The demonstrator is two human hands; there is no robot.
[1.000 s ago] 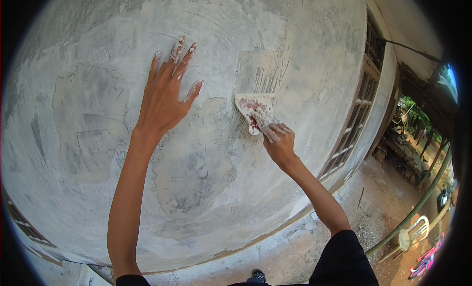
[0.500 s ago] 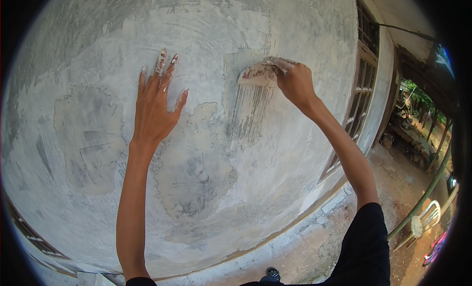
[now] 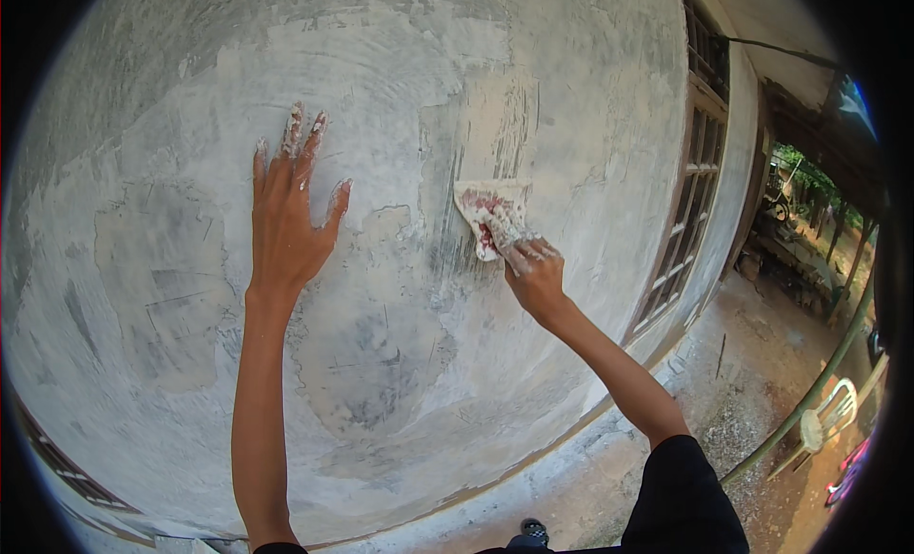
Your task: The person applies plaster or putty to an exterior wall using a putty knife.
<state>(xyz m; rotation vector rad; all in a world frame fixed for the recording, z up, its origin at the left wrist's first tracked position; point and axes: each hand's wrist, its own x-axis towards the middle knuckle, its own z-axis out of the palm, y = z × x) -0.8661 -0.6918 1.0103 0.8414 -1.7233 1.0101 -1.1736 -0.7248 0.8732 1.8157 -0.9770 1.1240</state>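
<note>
Hands: two on one wall (image 3: 400,383), one scraper (image 3: 490,216).

The grey plastered wall (image 3: 400,383) bore everything — patchy, with darker damp-looking areas and pale skimmed streaks. Flat against it lay the left hand (image 3: 286,221), fingers spread, and the putty-smeared scraper (image 3: 490,216) — its blade pressed to the plaster, gripped by the right hand (image 3: 535,278).

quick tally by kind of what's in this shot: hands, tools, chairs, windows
hands: 2, the left hand flat on the wall and the right hand gripping the tool
scrapers: 1, a putty-smeared scraper pressed to the wall
chairs: 1, a white plastic chair on the ground at right
windows: 1, a barred window
total: 5
</note>
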